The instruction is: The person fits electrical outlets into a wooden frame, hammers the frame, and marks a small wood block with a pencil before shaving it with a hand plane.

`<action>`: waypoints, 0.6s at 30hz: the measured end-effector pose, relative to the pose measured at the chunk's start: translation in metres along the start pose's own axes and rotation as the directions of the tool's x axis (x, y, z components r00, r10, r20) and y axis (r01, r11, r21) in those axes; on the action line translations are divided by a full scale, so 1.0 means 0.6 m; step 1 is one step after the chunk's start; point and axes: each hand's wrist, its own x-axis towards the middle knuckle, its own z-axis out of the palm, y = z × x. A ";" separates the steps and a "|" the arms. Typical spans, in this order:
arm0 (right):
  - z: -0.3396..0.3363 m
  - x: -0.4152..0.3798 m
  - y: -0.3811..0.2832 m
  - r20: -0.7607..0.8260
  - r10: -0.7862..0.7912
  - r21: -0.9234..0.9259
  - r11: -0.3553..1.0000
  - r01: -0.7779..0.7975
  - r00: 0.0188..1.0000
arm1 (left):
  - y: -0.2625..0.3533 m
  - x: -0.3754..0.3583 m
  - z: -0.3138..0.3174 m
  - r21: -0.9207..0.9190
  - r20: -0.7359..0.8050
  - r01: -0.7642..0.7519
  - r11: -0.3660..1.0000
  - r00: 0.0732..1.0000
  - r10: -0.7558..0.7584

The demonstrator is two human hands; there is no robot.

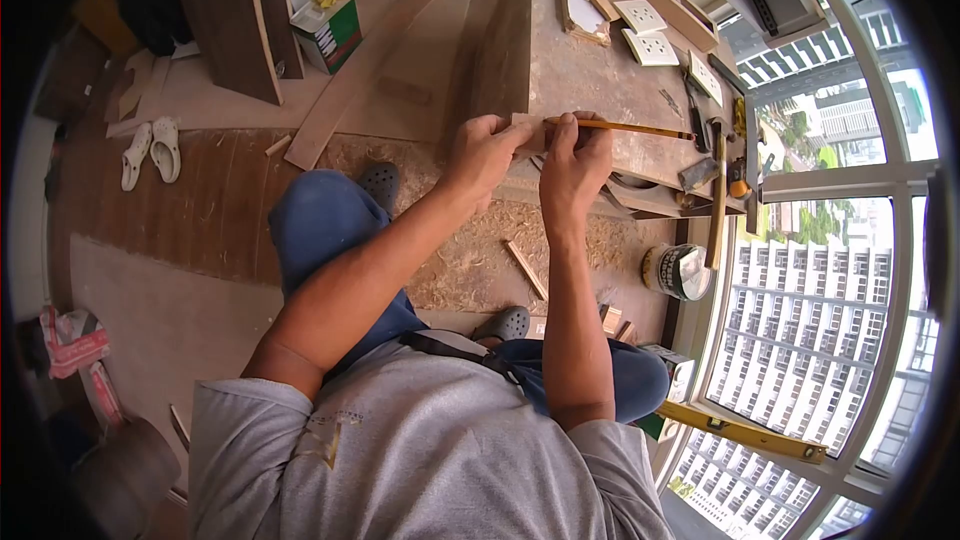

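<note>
My left hand (484, 155) is closed on a small wood block (527, 120), held up at the near corner of the wooden workbench (570, 85). Beside it, my right hand (577, 165) pinches an orange pencil (645, 128) near its point. That point meets the block's right end, while the long shaft sticks out to the right over the bench top. A hammer (718, 190) lies along the bench's right side, close to a yellow-and-black tape measure (739, 180).
White socket plates (650, 47) and wood offcuts (585, 5) lie farther up the bench. Shavings (460, 265) cover the floor below, near a paint bucket (677, 271). A yellow spirit level (745, 432) leans by the window. Pale clogs (165, 150) and a green box (330, 35) stand left.
</note>
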 end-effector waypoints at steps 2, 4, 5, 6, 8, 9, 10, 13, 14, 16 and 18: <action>-0.002 0.002 -0.009 0.003 -0.009 -0.062 0.998 0.009 1.000 | 0.003 -0.002 0.002 0.036 -0.011 -0.007 0.999 1.000 0.007; 0.000 0.005 -0.005 0.009 -0.018 -0.124 0.992 0.019 1.000 | 0.003 -0.002 0.001 0.040 -0.012 -0.009 0.999 1.000 0.009; 0.006 0.008 0.009 0.006 -0.027 -0.036 0.999 0.027 1.000 | 0.003 -0.002 0.001 0.044 -0.013 -0.009 0.999 1.000 0.010; 0.009 0.009 0.007 0.002 -0.036 0.051 0.998 0.036 0.999 | 0.000 -0.001 0.001 0.044 -0.013 -0.009 0.999 1.000 0.010; -0.004 0.015 -0.001 0.044 0.014 0.049 0.999 -0.016 0.999 | -0.003 0.002 -0.002 0.074 -0.039 -0.005 0.997 0.999 0.008; -0.006 0.018 -0.007 0.086 0.062 0.046 0.997 -0.067 0.994 | 0.001 -0.001 -0.001 0.076 -0.039 -0.007 0.997 0.999 0.010; -0.001 0.020 0.000 0.015 0.138 0.308 0.942 -0.136 0.990 | 0.004 -0.004 0.002 0.056 -0.034 -0.017 0.998 0.999 0.019; -0.017 0.036 0.009 0.153 0.231 0.405 0.872 -0.274 0.961 | 0.007 -0.007 0.008 0.028 -0.032 -0.015 0.999 0.999 0.016; -0.016 0.025 0.010 0.132 0.187 0.383 0.896 -0.224 0.973 | 0.008 -0.007 0.007 0.031 -0.033 -0.001 1.000 0.999 0.002; -0.007 0.015 0.018 0.090 0.140 0.295 0.942 -0.160 0.986 | 0.005 -0.006 0.006 0.041 -0.030 -0.015 0.999 0.999 0.016; -0.007 0.015 0.017 0.046 0.119 0.222 0.967 -0.126 0.992 | 0.002 -0.004 0.007 0.048 -0.028 -0.036 0.998 0.999 0.037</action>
